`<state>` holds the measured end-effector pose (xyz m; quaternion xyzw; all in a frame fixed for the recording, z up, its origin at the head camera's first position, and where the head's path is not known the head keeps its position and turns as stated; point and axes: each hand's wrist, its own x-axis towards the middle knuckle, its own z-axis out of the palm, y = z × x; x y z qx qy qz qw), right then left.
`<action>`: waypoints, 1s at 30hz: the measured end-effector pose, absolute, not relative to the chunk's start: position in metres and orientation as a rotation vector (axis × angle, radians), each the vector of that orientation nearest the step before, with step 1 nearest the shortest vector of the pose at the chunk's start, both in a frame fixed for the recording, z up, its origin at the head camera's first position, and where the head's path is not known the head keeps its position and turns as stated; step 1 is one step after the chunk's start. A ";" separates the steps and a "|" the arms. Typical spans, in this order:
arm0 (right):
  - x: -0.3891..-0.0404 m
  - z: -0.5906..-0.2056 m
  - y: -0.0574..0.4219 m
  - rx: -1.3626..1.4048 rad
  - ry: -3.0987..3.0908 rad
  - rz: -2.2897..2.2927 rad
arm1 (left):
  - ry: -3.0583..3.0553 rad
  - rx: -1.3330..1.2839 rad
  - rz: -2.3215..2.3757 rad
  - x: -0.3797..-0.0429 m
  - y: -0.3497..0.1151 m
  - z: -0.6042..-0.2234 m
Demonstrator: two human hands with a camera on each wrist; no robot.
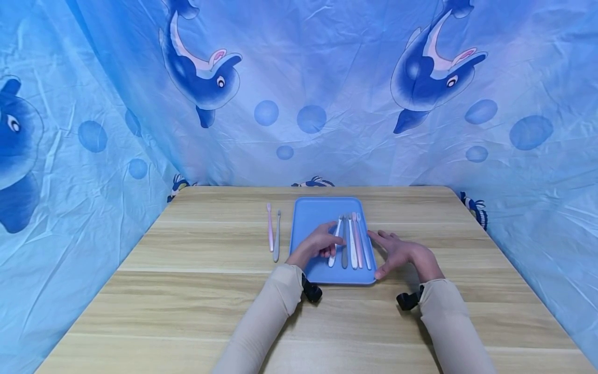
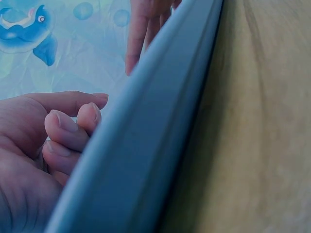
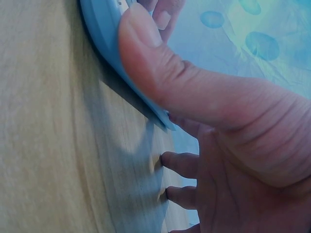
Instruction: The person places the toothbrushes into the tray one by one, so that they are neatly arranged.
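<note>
A blue tray point(image 1: 314, 210) lies on the table, with several toothbrushes side by side over its right half. My left hand point(image 1: 321, 242) is above the tray at the leftmost white toothbrush point(image 1: 332, 261), which it partly covers. Its index finger point(image 2: 73, 101) extends toward the grey toothbrush point(image 1: 344, 254), while the other fingers point(image 2: 65, 128) are loosely curled with nothing visible in them. At the tray's right side, my right hand point(image 1: 401, 253) has its thumb point(image 3: 160, 73) at the near corner. The fingers of that hand spread along the right rim, some fingertips down on the table.
Left of the tray, a pink toothbrush point(image 1: 270, 231) and another grey toothbrush point(image 1: 277, 239) lie on the wooden table point(image 1: 205, 306). Behind the table and along its sides hangs a blue dolphin-print cloth point(image 1: 289, 62). Black wrist cameras point(image 1: 311, 290) sit at both sleeves.
</note>
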<state>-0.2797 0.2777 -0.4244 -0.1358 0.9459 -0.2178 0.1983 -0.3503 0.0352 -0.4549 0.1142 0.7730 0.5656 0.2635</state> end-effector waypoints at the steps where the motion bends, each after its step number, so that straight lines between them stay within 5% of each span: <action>1: -0.280 -0.424 0.278 -0.385 2.647 -0.608 | 2.091 0.310 1.531 -0.351 0.035 -0.455; 30: -0.280 -0.425 0.277 -0.378 2.648 -0.566 | 2.101 0.312 1.506 -0.352 0.032 -0.450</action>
